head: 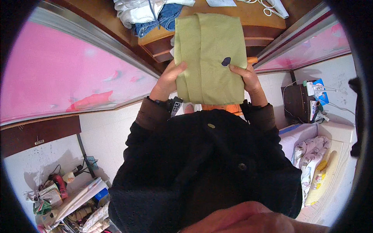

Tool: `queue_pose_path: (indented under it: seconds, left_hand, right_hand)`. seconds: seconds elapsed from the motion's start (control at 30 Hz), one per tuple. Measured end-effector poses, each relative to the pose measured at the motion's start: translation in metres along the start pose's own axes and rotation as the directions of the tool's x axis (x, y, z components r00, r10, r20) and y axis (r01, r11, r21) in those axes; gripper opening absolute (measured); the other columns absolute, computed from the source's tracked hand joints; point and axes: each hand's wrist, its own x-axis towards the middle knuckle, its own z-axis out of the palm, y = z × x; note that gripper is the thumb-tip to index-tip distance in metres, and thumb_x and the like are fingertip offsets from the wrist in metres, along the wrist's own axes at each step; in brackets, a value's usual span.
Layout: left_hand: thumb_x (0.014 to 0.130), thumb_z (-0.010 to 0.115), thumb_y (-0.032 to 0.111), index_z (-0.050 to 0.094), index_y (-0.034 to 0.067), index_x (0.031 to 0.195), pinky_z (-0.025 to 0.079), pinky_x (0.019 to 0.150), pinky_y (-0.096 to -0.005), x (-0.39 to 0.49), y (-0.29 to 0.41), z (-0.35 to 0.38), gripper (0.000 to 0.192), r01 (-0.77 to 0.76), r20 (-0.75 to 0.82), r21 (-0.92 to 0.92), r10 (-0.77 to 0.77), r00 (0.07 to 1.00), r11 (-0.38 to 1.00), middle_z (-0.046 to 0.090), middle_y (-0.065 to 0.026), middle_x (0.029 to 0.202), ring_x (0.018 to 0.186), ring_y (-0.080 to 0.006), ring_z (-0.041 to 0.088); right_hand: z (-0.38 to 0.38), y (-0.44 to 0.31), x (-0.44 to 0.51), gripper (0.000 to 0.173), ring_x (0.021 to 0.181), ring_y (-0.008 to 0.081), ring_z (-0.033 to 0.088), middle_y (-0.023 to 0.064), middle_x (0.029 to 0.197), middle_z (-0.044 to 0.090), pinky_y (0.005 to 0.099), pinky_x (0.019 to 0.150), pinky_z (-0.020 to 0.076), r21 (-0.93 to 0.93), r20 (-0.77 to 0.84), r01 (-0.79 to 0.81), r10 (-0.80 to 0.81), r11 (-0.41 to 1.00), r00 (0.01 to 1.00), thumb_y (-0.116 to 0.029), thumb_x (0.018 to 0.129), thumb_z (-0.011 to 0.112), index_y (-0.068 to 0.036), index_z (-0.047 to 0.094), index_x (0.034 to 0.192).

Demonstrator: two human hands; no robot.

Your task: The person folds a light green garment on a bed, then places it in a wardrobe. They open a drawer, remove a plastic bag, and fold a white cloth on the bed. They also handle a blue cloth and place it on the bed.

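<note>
A folded olive-green cloth (pixel 212 81) with a small dark patch near its right side is held up before me. My left hand (pixel 169 77) grips its left edge, thumb on the front face and the fingers behind it. At the right edge, my right hand (pixel 249 75) holds it the same way, the thumb tip just below the dark patch. Behind the cloth, a wooden surface (pixel 250 17) bears folded white garments (pixel 140 14) and blue denim (pixel 172 16), both to the left of the cloth.
White cables (pixel 269 10) lie at the top right of the wooden surface. Pink patterned panels (pixel 67 64) flank both sides. A bed with a crumpled floral blanket (pixel 313 148) and a dark cabinet (pixel 295 102) stand at right. Mixed household items (pixel 55 192) are piled at lower left.
</note>
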Motion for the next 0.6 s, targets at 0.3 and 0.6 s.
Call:
queue_pose_path:
  seconds: [0.3, 0.6]
  left_hand:
    - [0.075, 0.074, 0.011, 0.054, 0.001, 0.117, 0.047, 0.085, -0.0307, 0.009, -0.042, 0.049, 0.048, 0.0, -0.164, 0.66, 0.144, 0.976, 0.752, 0.064, -0.007, 0.108, 0.098, -0.0149, 0.059]
    - [0.076, 0.07, 0.006, 0.056, 0.0, 0.115, 0.048, 0.079, -0.0298, -0.026, -0.076, 0.044, 0.042, 0.242, -0.443, 0.712, 0.154, 0.883, 0.659, 0.065, -0.0075, 0.103, 0.092, -0.0158, 0.061]
  right_hand:
    - [-0.016, 0.045, -0.016, 0.035, 0.094, 0.0169, 0.06, 0.0052, 0.105, 0.062, 0.0302, 0.081, 0.0495, 0.141, -0.163, -0.037, 0.06, 0.989, 0.985, -0.005, 0.082, 0.064, -0.003, 0.055, 0.116]
    - [-0.019, 0.065, -0.043, 0.038, 0.097, 0.017, 0.059, 0.006, 0.108, 0.061, 0.0312, 0.085, 0.0479, 0.178, 0.024, -0.108, 0.106, 0.978, 0.994, -0.009, 0.082, 0.065, 0.001, 0.053, 0.116]
